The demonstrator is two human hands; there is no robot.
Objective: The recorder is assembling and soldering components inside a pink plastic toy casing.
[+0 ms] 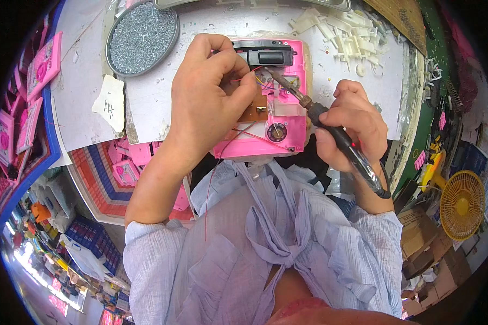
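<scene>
My right hand (354,125) is closed around the dark handle of a soldering iron (339,135). The iron's metal tip reaches up and left over a pink plastic housing (297,58). Above the housing's left side, my left hand (214,89) pinches a thin red wire (253,70) near the iron's tip. Inside the housing are a brown circuit board (255,111), a black part (265,57) along the far edge and a small round speaker (276,131). Another red wire (209,200) hangs down over my clothing. My left hand covers part of the board.
A round tray of small screws (142,38) stands at the far left, beside a torn white scrap (109,103). White plastic parts (350,35) are piled at the far right. Pink housings fill a blue-edged bin (54,130) on the left. A yellow fan (462,205) stands at right.
</scene>
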